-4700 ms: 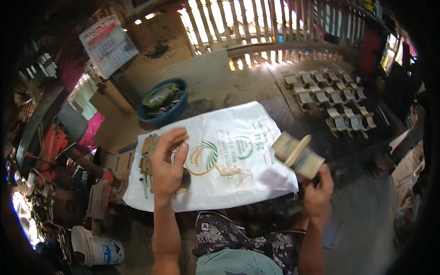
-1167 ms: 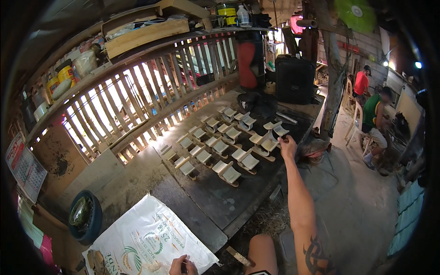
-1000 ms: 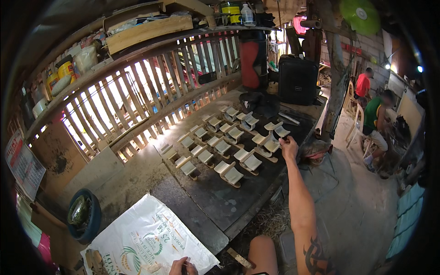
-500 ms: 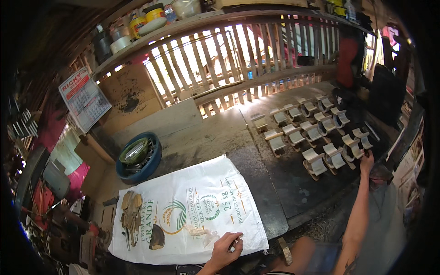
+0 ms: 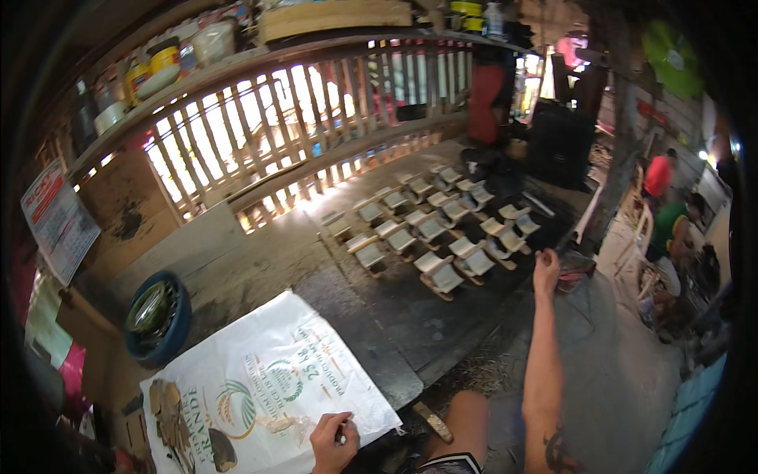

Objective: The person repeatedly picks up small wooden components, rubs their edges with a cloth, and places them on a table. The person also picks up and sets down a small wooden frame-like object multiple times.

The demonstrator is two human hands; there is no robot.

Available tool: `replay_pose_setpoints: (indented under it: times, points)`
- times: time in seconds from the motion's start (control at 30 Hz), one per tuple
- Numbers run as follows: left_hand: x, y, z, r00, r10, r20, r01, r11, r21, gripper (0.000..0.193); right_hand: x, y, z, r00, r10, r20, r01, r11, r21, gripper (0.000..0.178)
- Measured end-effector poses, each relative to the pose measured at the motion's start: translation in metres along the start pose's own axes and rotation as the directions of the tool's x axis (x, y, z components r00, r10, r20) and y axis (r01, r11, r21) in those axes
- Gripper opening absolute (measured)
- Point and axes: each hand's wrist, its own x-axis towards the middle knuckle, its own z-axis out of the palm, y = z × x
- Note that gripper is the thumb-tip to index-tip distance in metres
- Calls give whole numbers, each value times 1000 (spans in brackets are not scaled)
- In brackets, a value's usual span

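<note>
Sunlit wooden slats (image 5: 347, 103) closed off the back of the workshop, above a dark, worn wooden table (image 5: 379, 316). Pale, curved, saddle-shaped pieces (image 5: 442, 276) stood on it in close rows, filling much of its right half. The right hand (image 5: 545, 271) reached to the table's edge beside the rightmost pieces, fingers narrowed together; whether they touched one could not be told. The left hand (image 5: 335, 442) hung over the lower edge of a white printed woven sack (image 5: 359, 399), fingers curled around something too small to make out. Brown flat scraps (image 5: 168, 411) lay piled on the sack's left side, with a round blue plastic basin (image 5: 183, 324) just beyond. A boxy black suitcase (image 5: 559, 142) blocked the far corner behind the rows, while two seated people, one in red (image 5: 657, 175), one in green (image 5: 669, 225), occupied the right background.
</note>
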Motion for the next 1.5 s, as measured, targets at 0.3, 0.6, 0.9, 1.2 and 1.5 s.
replay_pose_setpoints:
  times: [0.3, 0.6, 0.9, 1.2, 1.5]
  points:
    - [-4, -6, -1, 999, 23, 40, -21, 998, -54, 15, -254, -223, -116, 864, -223, 450, -89, 814, 574, 6]
    - [-4, -22, -1, 996, 79, 33, -77, 994, -78, 16, -386, -468, -196, 605, -794, -63, -170, -206, 964, 21]
    - [1, -4, -9, 995, 93, 20, -89, 984, -151, 15, -416, -543, -229, 682, -706, -190, -91, -340, 936, 25]
    - [-1, 2, -13, 998, -2, 59, 13, 982, -188, 14, -427, -548, -224, 696, -702, -153, -152, -351, 924, 24]
    - [-1, 4, -13, 998, -4, 63, 14, 986, -164, 13, -416, -550, -218, 745, -650, -152, -132, -366, 921, 14]
